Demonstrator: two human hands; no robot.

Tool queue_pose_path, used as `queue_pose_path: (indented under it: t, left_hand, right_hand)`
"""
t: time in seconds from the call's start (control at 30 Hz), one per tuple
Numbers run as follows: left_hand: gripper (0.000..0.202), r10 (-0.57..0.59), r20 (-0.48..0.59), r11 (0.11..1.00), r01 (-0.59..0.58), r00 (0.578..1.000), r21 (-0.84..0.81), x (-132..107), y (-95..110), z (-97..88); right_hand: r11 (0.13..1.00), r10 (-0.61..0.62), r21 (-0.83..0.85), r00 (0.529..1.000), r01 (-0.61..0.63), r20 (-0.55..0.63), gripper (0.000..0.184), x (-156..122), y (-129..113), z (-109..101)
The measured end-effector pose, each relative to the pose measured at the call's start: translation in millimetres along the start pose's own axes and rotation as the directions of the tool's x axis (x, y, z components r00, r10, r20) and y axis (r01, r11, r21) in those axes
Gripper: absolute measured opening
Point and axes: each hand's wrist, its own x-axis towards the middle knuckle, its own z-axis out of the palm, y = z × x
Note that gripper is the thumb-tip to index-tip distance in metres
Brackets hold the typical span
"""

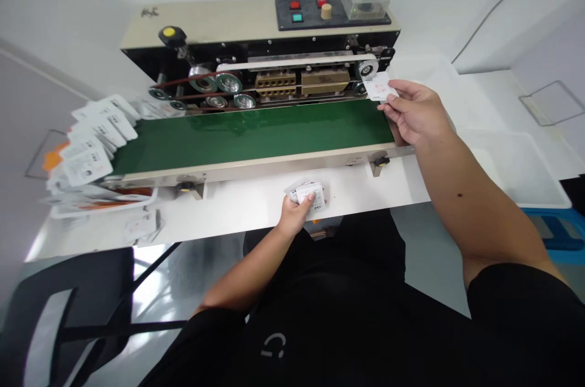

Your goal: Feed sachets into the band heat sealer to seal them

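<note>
Between the thumb and fingers of my right hand [414, 111] is a small white printed packet [378, 87]. Its far edge is at the right-hand pulley of the band sealing machine [205, 15], above the right end of the green conveyor belt [256, 134]. My left hand [295, 213] grips a small stack of similar white packets [311, 194] in front of the machine, close to the table's front edge. The thumb lies on top of the stack.
At the belt's left end, many white packets [98, 131] are heaped over a white tray [59, 211]. A few more packets [141, 225] lie on the white table [228, 207]. To the right is a translucent bin [516, 167]. A black chair [68, 308] stands at lower left.
</note>
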Motion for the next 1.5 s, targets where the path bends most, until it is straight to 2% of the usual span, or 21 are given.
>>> queue_pose_path:
  t: [0.2, 0.27, 0.33, 0.4, 0.43, 0.47, 0.5, 0.57, 0.63, 0.7, 0.8, 0.9, 1.0, 1.1, 1.23, 1.33, 1.4, 1.5]
  left_hand:
    - [0.059, 0.005, -0.009, 1.0, -0.005, 1.0, 0.0, 0, 0, 0.9]
    - [0.06, -0.001, -0.01, 1.0, 0.001, 1.0, -0.004, 1, 1, 1.3]
    - [0.06, -0.011, -0.011, 1.0, 0.011, 1.0, -0.01, 1, 2, 1.7]
    - [0.06, -0.017, -0.018, 1.0, 0.017, 1.0, -0.009, 1, 2, 2.2]
    - [0.059, -0.016, -0.024, 1.0, 0.016, 1.0, -0.008, 1, 3, 2.6]
    - [0.058, -0.01, -0.028, 1.0, 0.01, 1.0, -0.007, 1, 3, 3.2]
    - [0.056, 0.001, -0.033, 1.0, -0.002, 0.999, -0.009, 1, 4, 3.8]
    - [0.054, 0.036, -0.05, 0.999, -0.037, 0.998, -0.017, 2, 5, 5.5]
    - [0.054, 0.069, -0.073, 0.997, -0.07, 0.995, -0.019, 3, 6, 7.4]
    - [0.056, 0.089, -0.096, 0.996, -0.091, 0.991, -0.011, 4, 7, 8.8]
    - [0.057, 0.111, -0.091, 0.994, -0.112, 0.99, -0.005, 5, 7, 9.2]
    - [0.055, 0.136, -0.075, 0.991, -0.137, 0.988, 0.0, 5, 5, 7.8]
    - [0.057, 0.148, -0.085, 0.989, -0.147, 0.985, 0.017, 6, 2, 6.0]
    - [0.06, 0.138, -0.08, 0.99, -0.138, 0.987, 0.004, 6, 0, 5.1]
    - [0.058, 0.151, -0.071, 0.987, -0.154, 0.986, -0.047, 7, 2, 6.4]
    - [0.054, 0.175, -0.074, 0.98, -0.181, 0.982, -0.086, 9, 7, 8.9]
    - [0.054, 0.171, -0.104, 0.977, -0.182, 0.98, -0.111, 9, 11, 9.9]
    - [0.058, 0.098, -0.099, 0.983, -0.112, 0.99, -0.145, 8, 15, 9.3]
  right_hand:
    - [0.992, -0.027, -0.124, 0.999, 0.03, 0.024, 0.022, -8, -12, 23]
    - [0.976, -0.094, -0.199, 0.996, 0.092, 0.0, 0.02, -20, -18, 24]
    - [0.939, -0.221, -0.279, 0.974, 0.201, -0.042, 0.018, -44, -21, 23]
    - [0.882, -0.351, -0.347, 0.936, 0.318, -0.035, 0.015, -81, -14, 21]
    - [0.86, -0.383, -0.361, 0.924, 0.36, 0.007, 0.015, -103, -7, 21]
    - [0.838, -0.38, -0.381, 0.919, 0.391, 0.106, 0.015, -127, 3, 21]
    - [0.825, -0.347, -0.395, 0.913, 0.405, 0.212, 0.015, -150, 16, 23]
    - [0.844, -0.162, -0.423, 0.91, 0.328, 0.382, 0.023, -190, 46, 29]
    - [0.842, 0.041, -0.495, 0.889, 0.216, 0.457, 0.045, -218, 76, 39]
    - [0.828, 0.15, -0.543, 0.876, 0.141, 0.458, 0.063, -231, 101, 48]
    - [0.813, 0.138, -0.568, 0.906, 0.127, 0.4, 0.066, -231, 123, 58]
    - [0.796, 0.068, -0.582, 0.931, 0.167, 0.36, 0.045, -225, 130, 62]
    - [0.817, 0.124, -0.568, 0.931, 0.101, 0.344, 0.027, -222, 132, 62]
    - [0.863, 0.181, -0.505, 0.921, 0.02, 0.346, 0.025, -221, 135, 60]
    - [0.891, 0.138, -0.452, 0.92, 0.046, 0.367, 0.019, -216, 139, 52]
    - [0.891, 0.131, -0.451, 0.924, 0.049, 0.359, 0.018, -210, 137, 42]
    - [0.914, 0.176, -0.405, 0.925, -0.027, 0.336, 0.02, -207, 131, 33]
    - [0.955, 0.211, -0.261, 0.937, -0.138, 0.276, 0.024, -203, 114, 21]
